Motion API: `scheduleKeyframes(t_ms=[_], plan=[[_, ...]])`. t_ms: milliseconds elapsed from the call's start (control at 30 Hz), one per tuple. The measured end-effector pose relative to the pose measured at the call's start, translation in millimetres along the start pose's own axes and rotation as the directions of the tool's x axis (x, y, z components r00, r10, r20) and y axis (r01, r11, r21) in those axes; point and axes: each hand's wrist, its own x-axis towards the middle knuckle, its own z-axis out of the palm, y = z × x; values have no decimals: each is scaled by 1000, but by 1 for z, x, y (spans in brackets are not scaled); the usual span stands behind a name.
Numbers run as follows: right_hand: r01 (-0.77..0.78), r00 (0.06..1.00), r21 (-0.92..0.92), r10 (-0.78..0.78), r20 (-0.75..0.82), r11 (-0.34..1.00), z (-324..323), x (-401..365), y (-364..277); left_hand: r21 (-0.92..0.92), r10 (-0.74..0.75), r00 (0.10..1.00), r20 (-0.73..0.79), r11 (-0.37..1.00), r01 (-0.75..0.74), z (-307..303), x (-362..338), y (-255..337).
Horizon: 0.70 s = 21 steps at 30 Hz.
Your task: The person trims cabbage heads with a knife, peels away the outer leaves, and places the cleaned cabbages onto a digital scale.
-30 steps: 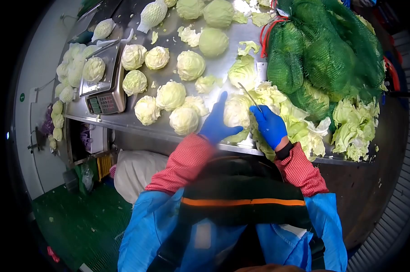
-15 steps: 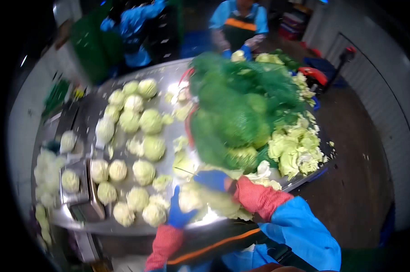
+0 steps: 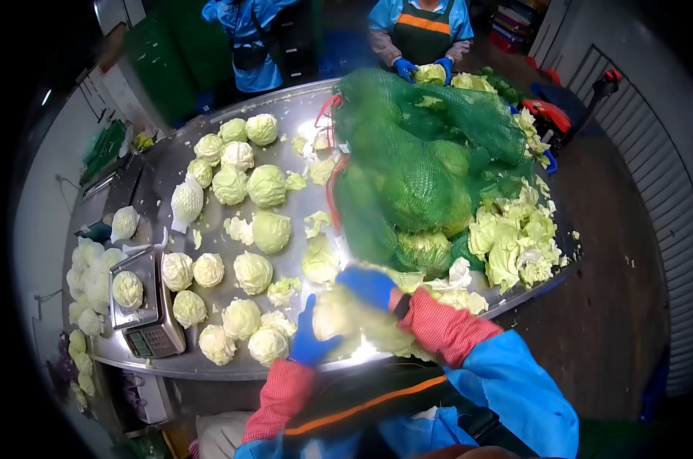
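At the table's near edge, my left hand (image 3: 309, 336) rests against the side of a pale, motion-blurred cabbage (image 3: 332, 315), gripping it with the thumb side pointing up. My right hand (image 3: 368, 288), also blurred, is curled above the cabbage's right side; whatever is in its fingers cannot be made out. Both hands wear blue gloves with red checked cuffs. Loose pale leaves (image 3: 396, 336) lie blurred below my right wrist. Just left of my left hand sit trimmed cabbages (image 3: 269, 346). Beyond my right hand lies a green mesh sack (image 3: 415, 191) with cabbages inside.
A scale (image 3: 153, 336) bears one cabbage (image 3: 127, 291). Several trimmed cabbages (image 3: 267, 186) stand across the metal table (image 3: 285, 126). Cut leaves (image 3: 515, 237) are heaped on the right. Across the table a co-worker (image 3: 423, 34) holds a cabbage; another person (image 3: 254, 46) stands farther left.
The view has shifted slightly, so the table appears sharper and farther right. My hands stay at the same cabbage. A thin dark line beside my right hand no longer shows.
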Motion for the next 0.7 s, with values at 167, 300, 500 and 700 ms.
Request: scheduleKeyframes(t_ms=[167,300,500,700], plan=[[194,973,239,-156,-169,951,65,-38,-13,-40,-87,995,39,995,89,1,1,5],[22,999,468,-1,-44,883,68,-41,-20,65,-157,987,-35,985,159,-1,2,24],[-278,960,484,223,169,830,73,-43,-32,-18,-303,933,-194,952,306,21,-9,19],[-185,982,518,173,71,835,72,-53,-14,-93,-249,943,-222,968,234,30,-10,-9]])
